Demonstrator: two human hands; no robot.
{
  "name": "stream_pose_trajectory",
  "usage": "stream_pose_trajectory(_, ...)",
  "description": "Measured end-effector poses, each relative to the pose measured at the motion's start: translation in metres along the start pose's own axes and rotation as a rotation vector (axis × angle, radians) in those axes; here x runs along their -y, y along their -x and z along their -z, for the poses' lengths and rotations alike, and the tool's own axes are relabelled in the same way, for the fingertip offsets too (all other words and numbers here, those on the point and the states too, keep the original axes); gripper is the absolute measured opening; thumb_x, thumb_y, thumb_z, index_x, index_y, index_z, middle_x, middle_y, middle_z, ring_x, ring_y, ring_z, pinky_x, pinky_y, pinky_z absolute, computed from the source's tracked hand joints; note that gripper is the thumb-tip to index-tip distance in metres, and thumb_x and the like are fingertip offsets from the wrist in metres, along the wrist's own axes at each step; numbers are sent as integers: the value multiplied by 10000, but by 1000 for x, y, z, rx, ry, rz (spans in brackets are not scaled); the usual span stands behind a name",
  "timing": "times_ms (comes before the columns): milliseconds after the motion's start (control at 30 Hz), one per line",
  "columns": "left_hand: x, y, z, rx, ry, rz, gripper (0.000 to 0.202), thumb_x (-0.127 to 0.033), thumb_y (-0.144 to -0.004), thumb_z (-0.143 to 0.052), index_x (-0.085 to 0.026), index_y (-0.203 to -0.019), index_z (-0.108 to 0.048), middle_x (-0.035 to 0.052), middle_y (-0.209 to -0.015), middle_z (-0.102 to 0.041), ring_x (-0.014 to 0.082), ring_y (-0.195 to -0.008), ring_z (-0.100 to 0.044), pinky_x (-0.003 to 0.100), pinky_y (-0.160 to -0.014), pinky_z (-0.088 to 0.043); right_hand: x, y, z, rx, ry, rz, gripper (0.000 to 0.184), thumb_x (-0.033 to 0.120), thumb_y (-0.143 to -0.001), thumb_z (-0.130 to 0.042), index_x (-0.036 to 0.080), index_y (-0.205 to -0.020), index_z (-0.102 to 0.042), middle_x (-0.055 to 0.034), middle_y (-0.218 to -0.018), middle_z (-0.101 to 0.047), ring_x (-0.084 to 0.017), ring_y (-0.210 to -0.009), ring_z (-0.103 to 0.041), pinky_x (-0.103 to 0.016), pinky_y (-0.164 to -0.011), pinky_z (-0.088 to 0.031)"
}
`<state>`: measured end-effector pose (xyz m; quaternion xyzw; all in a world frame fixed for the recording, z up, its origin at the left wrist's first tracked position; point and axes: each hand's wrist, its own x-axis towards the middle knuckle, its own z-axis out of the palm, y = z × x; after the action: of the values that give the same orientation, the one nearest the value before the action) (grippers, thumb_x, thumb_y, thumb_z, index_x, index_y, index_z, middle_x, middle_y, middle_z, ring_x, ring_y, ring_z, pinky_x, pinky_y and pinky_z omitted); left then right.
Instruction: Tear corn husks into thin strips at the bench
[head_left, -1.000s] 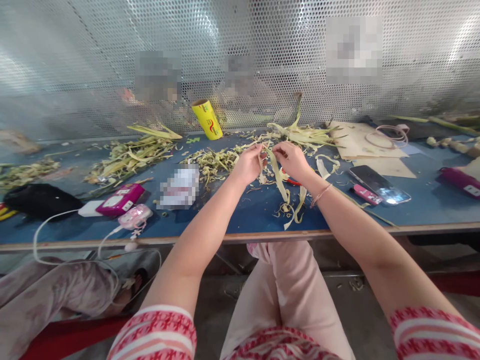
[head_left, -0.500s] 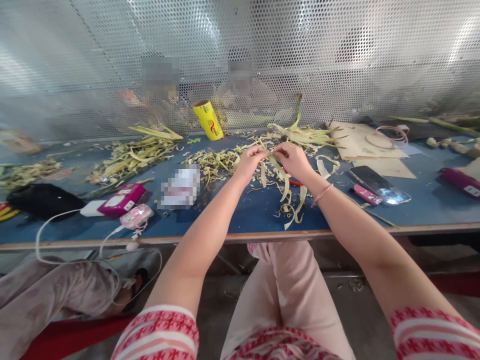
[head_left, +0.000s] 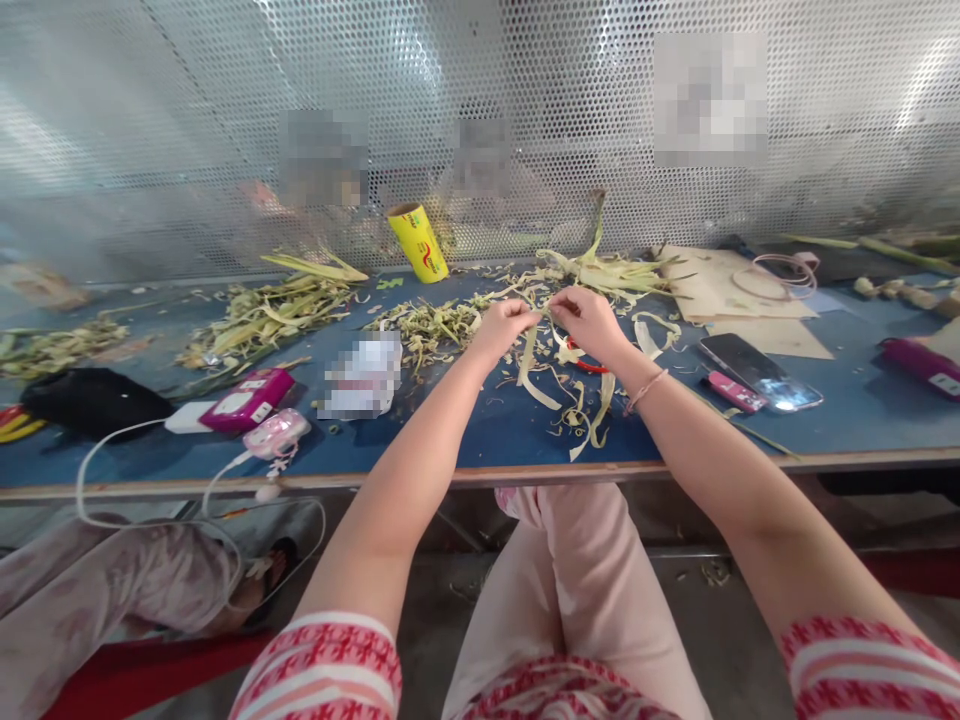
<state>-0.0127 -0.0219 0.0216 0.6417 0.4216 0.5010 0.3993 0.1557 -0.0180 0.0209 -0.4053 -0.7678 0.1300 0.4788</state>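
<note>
My left hand [head_left: 501, 327] and my right hand [head_left: 590, 319] are both closed and meet above the blue table [head_left: 480, 430], pinching a pale green leaf strip [head_left: 528, 366] that hangs between them. Curled peelings [head_left: 581, 412] lie on the table just below my hands. A red-handled tool [head_left: 585, 365] shows partly under my right wrist. Behind my left hand sits a pile of leaf scraps [head_left: 431, 322].
A yellow roll [head_left: 418, 242] leans at the perforated metal screen. Husk heaps [head_left: 262, 310] lie left, leaves [head_left: 607, 268] behind. Two phones [head_left: 757, 370] and cardboard [head_left: 720, 285] lie right. A pink device [head_left: 238, 400], cabled charger [head_left: 274, 435] and black pouch [head_left: 82, 400] sit left. Another person's leg [head_left: 90, 590] is below.
My hands have drawn closer together and the strip between them has shortened, with one peeled piece dropping to the table. The view has shifted slightly.
</note>
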Motion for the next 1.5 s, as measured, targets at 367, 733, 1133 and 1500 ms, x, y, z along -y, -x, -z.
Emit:
stream_pose_trajectory(367,3,0,-4,-97,112,-42,242,-305,-865,-590,-193,-666,-508,-37,-578,-493,77,-512,-432,233,-553,-336,3,0,1,26,-28,-49,102,168,-794,-549,167,-789,-651,-37,-736,-644,-161,-687,-552,-308,-710,-437)
stream_pose_trajectory(733,2,0,-8,-103,277,-23,221,-164,-830,-518,-183,-616,-465,-27,-578,-447,93,-550,-407,242,-570,-298,3,-1,0,40,-64,-146,91,210,-788,-550,171,-787,-633,-17,-695,-627,-145,-635,-527,-298,-674,-419)
stream_pose_trajectory(1133,-2,6,-5,-20,-103,-207,266,-283,-853,-585,-198,-614,-504,-27,-559,-494,121,-573,-445,274,-640,-327,1,-2,0,55,-55,-134,86,215,-778,-541,177,-772,-618,-1,-643,-594,-136,-596,-494,-283,-619,-395)
stream_pose_trajectory(1500,16,-5,-7,-31,159,-130,202,-324,-834,-603,-191,-684,-579,-21,-647,-538,111,-655,-486,241,-672,-358,0,-2,1,80,-42,-141,79,199,-782,-550,173,-766,-622,-13,-677,-623,-143,-614,-515,-300,-659,-423)
